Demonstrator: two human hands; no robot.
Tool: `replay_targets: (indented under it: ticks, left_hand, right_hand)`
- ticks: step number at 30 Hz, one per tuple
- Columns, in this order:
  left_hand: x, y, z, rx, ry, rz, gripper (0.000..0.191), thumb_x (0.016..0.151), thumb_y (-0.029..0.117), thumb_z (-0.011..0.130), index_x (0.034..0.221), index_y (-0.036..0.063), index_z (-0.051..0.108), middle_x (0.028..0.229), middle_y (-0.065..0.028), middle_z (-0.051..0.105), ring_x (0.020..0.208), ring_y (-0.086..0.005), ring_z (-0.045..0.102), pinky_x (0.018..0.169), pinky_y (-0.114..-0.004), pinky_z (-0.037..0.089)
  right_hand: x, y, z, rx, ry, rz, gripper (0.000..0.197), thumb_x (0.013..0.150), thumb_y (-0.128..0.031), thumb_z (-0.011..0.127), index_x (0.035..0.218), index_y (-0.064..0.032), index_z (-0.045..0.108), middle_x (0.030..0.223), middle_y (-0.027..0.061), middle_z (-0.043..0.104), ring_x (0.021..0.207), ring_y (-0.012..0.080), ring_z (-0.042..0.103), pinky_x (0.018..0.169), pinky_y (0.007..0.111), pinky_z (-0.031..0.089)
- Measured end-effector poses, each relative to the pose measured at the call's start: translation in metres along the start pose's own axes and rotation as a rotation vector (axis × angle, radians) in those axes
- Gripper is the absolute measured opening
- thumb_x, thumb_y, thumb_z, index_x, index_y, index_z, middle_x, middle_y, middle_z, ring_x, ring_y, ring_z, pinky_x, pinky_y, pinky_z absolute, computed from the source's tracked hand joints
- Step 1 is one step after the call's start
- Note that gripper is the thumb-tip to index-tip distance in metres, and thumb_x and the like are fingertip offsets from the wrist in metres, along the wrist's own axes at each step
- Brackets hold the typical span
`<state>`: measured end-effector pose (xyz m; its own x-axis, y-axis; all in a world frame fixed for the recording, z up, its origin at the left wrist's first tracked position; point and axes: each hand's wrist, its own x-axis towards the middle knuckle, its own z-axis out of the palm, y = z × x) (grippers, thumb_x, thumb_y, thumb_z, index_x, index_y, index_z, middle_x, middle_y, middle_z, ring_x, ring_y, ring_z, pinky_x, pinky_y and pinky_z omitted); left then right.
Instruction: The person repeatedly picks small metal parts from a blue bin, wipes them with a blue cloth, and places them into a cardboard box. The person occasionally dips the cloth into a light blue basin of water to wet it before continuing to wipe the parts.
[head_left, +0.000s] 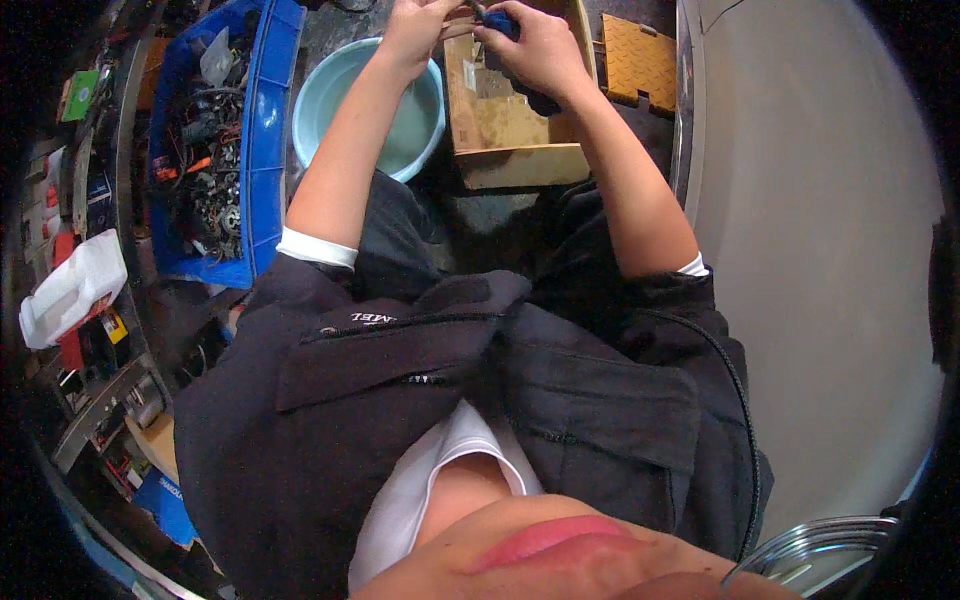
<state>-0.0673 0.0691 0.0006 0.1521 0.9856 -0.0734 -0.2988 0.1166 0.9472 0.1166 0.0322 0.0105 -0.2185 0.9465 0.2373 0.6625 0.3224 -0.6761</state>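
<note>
At the top edge of the head view, my left hand (415, 36) pinches a small dark part (475, 9), which is partly cut off by the frame. My right hand (546, 49) is closed around a blue and black object (504, 25), possibly a hand tool; its dark body shows below the palm. Both hands nearly meet above an open cardboard box (525, 166) with stained inner walls. Under my left forearm stands a light blue plastic basin (302, 127) with cloudy liquid in it.
To the left is a blue plastic crate (268, 150) full of metal parts and wires. Farther left, shelving (127, 150) holds boxes and a white plastic jug (75, 289). A yellow tread-plate piece (640, 64) lies at upper right, beside a large grey panel (817, 225).
</note>
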Motion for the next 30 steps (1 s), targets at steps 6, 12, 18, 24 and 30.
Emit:
replay_targets:
  ticks: [6,12,18,24,30]
  left_hand:
    - [0.004,-0.002,-0.012,0.169,0.066,-0.017,0.031,0.101,0.012,0.058,0.132,0.0094,0.061,0.097,-0.0022,0.068,0.082,-0.0125,0.068,0.067,-0.027,0.057]
    - [0.006,-0.027,-0.019,0.356,-0.258,-0.007,0.031,0.098,0.015,0.061,0.129,0.0087,0.060,0.114,0.0003,0.064,0.102,-0.0092,0.060,0.086,-0.026,0.049]
    - [0.005,-0.019,-0.001,0.609,-0.104,0.136,0.050,0.086,-0.002,0.066,0.135,0.0025,0.058,0.115,-0.0036,0.067,0.102,-0.0131,0.065,0.091,-0.028,0.053]
    - [-0.004,0.004,-0.024,0.826,-0.123,0.246,0.041,0.089,0.007,0.070,0.130,0.0030,0.065,0.114,-0.0093,0.072,0.100,-0.0135,0.069,0.087,-0.028,0.055]
    - [-0.039,0.019,-0.082,0.805,-0.047,-0.037,0.029,0.091,0.015,0.068,0.118,0.0027,0.072,0.102,-0.0077,0.075,0.088,-0.0133,0.071,0.081,-0.030,0.056]
  right_hand:
    - [0.009,0.002,-0.013,0.235,0.154,0.020,0.038,0.089,-0.027,0.072,0.119,-0.0050,0.065,0.102,0.0198,0.072,0.094,0.0351,0.071,0.084,0.041,0.056]
    - [0.012,-0.004,-0.014,0.382,0.198,0.089,0.039,0.089,-0.016,0.071,0.118,-0.0020,0.050,0.104,0.0263,0.068,0.098,0.0419,0.068,0.084,0.046,0.054]
    - [0.026,0.005,-0.016,0.289,0.128,-0.246,0.028,0.089,-0.012,0.067,0.115,-0.0002,0.064,0.102,0.0199,0.070,0.095,0.0347,0.070,0.084,0.043,0.055]
    - [0.038,0.036,0.004,0.307,-0.236,-0.035,0.038,0.087,-0.029,0.072,0.123,-0.0154,0.070,0.109,0.0134,0.074,0.099,0.0264,0.072,0.091,0.038,0.055]
    - [0.022,0.000,-0.010,0.132,-0.370,-0.003,0.039,0.094,-0.031,0.068,0.128,-0.0124,0.065,0.113,0.0168,0.071,0.102,0.0287,0.070,0.091,0.039,0.055]
